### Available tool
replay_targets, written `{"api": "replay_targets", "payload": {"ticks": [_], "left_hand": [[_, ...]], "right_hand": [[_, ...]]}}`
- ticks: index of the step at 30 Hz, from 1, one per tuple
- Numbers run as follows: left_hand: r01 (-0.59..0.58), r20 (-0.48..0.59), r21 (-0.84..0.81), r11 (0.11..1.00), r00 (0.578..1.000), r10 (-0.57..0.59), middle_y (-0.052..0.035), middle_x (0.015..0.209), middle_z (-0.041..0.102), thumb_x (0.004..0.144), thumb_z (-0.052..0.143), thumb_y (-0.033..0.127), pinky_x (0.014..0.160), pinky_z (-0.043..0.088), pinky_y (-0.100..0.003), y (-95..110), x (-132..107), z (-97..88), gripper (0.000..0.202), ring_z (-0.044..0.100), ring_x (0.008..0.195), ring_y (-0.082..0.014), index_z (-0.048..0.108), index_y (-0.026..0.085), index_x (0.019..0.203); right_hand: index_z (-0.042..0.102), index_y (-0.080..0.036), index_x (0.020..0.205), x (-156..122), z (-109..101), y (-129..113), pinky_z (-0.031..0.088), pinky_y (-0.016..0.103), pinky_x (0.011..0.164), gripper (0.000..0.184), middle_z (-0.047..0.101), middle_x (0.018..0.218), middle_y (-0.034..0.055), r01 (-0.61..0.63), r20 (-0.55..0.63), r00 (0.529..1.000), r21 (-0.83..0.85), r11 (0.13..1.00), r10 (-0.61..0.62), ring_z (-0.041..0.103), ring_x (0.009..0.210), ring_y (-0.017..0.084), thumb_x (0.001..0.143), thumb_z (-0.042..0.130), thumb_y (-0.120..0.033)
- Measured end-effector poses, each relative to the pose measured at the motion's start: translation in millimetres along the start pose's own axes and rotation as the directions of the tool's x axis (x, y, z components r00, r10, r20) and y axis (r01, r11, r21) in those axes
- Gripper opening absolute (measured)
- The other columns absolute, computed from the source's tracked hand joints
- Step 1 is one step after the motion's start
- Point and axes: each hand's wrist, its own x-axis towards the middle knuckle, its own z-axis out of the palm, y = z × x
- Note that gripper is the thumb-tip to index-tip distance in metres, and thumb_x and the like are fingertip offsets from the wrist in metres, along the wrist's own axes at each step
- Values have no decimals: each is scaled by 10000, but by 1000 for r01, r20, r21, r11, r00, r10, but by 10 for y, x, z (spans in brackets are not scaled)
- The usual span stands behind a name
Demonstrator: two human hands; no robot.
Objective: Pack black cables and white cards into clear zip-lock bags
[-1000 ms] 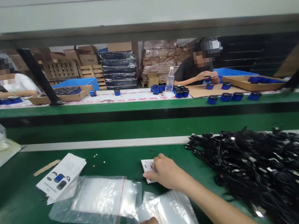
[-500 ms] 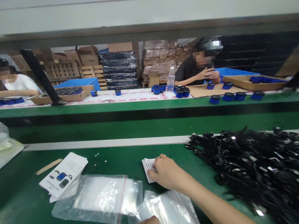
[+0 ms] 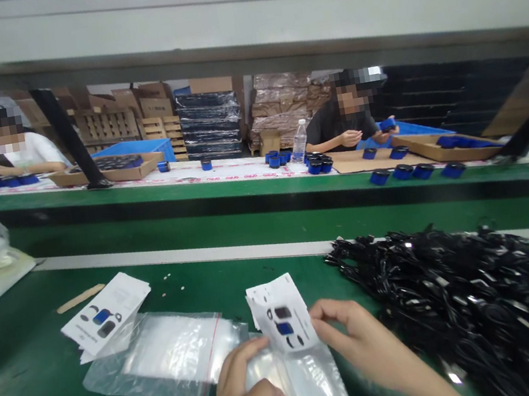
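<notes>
A printed leaflet (image 3: 285, 319) with small pictures of devices is pinched at its right edge between the thumb and fingers of my right hand (image 3: 364, 343). Its lower end lies over a clear plastic bag (image 3: 319, 385) in front of me. My left hand (image 3: 243, 391) is at the left side of this bag, the index finger stretched toward the leaflet and the thumb bent, and appears to grip the film. Partly hidden behind the leaflet is a small stack of leaflets (image 3: 253, 308). To the left lies a larger clear bag (image 3: 169, 356) with a red seal line, holding more plastic bags.
Black cables (image 3: 465, 306) form a large heap at the right. More leaflets (image 3: 106, 315) and a wooden stick (image 3: 80, 298) lie at the left. Beyond a raised green ledge (image 3: 167, 194), two people sit among blue devices, cardboard trays (image 3: 138, 168) and a water bottle (image 3: 300, 141).
My right hand has taken a leaflet from the small stack and brought it toward me over the bag. My left hand has spread its fingers forward. The person opposite now holds up a blue device.
</notes>
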Motion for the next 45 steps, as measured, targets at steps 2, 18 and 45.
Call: {"api": "replay_targets", "payload": {"ticks": [2,18,45], "left_hand": [[32,58,-67,997,998,-28,-51,1292,503,749,424,164,917,430,-362,16,4,32,235,507,1143,-244,582,215,583],[-113,-201,-437,893,979,25,-79,1346,435,857,419,343,936,425,-291,-18,-9,315,348,544,1103,-221,600,185,605],[201,7,-623,756,968,-252,-62,1322,510,803,483,483,1003,354,-510,88,65,52,310,455,1210,-326,646,246,687]], "right_hand": [[567,-181,711,-127,50,-11,403,243,639,227,611,711,-2,18,-25,1000,45,999,-17,544,691,151,865,439,-288],[713,-239,888,-187,239,-31,443,259,728,144,695,808,10,110,-28,994,296,949,-106,614,765,166,763,644,-229],[563,-185,710,-168,86,-126,423,270,753,102,637,876,23,88,-246,968,137,987,-52,587,834,162,806,540,-212]]}}
